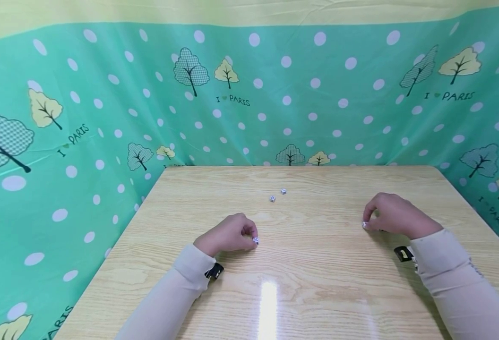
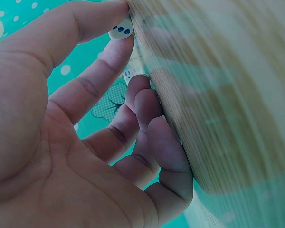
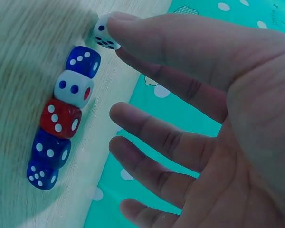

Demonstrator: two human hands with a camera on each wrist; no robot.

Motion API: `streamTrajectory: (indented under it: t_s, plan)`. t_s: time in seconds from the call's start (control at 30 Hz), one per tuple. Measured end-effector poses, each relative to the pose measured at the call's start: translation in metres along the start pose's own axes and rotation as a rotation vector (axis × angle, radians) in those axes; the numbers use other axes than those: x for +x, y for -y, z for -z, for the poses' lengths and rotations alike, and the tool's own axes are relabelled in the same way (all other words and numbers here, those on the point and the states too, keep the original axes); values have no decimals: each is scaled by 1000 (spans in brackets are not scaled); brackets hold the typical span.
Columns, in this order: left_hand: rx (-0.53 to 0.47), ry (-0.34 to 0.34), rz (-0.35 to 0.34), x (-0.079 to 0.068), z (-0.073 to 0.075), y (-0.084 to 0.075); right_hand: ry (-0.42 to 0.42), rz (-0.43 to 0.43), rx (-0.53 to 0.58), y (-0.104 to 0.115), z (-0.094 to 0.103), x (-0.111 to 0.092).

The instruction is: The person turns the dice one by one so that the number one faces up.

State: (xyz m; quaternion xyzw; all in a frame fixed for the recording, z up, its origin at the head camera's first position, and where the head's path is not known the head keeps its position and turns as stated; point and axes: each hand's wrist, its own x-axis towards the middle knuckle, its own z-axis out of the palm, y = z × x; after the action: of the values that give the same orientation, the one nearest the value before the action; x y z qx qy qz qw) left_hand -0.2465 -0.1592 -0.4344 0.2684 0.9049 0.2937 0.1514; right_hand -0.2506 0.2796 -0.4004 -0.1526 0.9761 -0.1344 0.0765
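Observation:
My left hand (image 1: pixel 231 234) rests low over the wooden table, pinching a white die (image 1: pixel 255 240) between thumb and index finger. Dark blue pips show on that die in the left wrist view, and the other fingers curl against the tabletop. Farther right, my right hand (image 1: pixel 394 215) pinches another white die (image 3: pixel 106 33) with thumb and index finger; its remaining fingers are spread. This die is at the end of a row, just past a blue die (image 3: pixel 83 61). Following along the row are a white die (image 3: pixel 73 89), a red die (image 3: pixel 61 118) and more blue dice (image 3: pixel 51 149). In the head view my right hand mostly hides this row.
Two white dice, a nearer one (image 1: pixel 272 199) and a farther one (image 1: pixel 283 191), lie toward the back of the wooden table (image 1: pixel 309 274). A green dotted curtain (image 1: pixel 300 94) with printed trees encloses the table's back and sides.

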Motion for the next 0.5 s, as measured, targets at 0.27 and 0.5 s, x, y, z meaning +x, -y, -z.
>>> streamTrajectory:
  t_s: [0.27, 0.5]
  plan:
    - [16, -12, 8, 0, -1, 2, 16, 10, 24, -2, 0, -1]
    - [12, -10, 0, 0, -1, 1, 17, -7, 19, -5, -1, -1]
